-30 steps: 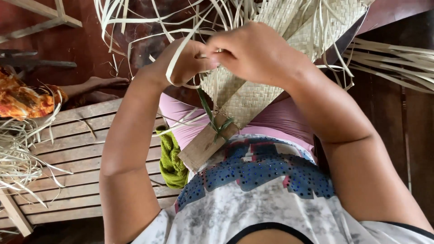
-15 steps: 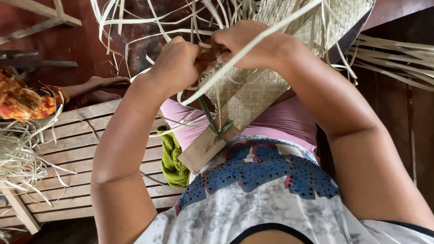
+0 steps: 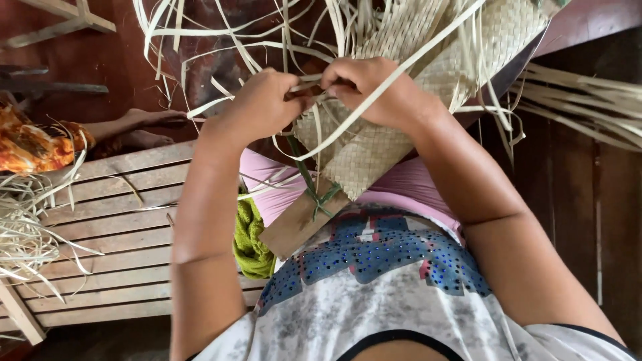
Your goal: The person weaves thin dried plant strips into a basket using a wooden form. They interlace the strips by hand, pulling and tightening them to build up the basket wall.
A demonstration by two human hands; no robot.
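Over the last second the two hands had drawn together at the upper middle of the frame, and a long pale strip (image 3: 374,110) that a moment before lay loose now ran taut on a slant from just under the hands up toward the upper right corner. By the look of it a fresh strand had been pulled through and tightened into the weave, so the plaiting stood one strand further on.

The left hand (image 3: 257,107) was clenched, its fingertips pinching strips at the working edge of the woven mat (image 3: 374,160). The right hand (image 3: 374,90) was likewise closed on strips, knuckles up, touching the left at the fingertips. The mat lay directly beneath and beyond both hands, its finished corner resting on the lap near the centre of the frame, over a flat brown board (image 3: 294,224), while unwoven strands (image 3: 221,40) fanned out across the top.

At the left, a slatted wooden bench (image 3: 100,247) carried a heap of dry straw (image 3: 27,227), and a green cloth (image 3: 251,237) lay just beside the person's hip. More strips (image 3: 588,100) lay bundled at the right edge.
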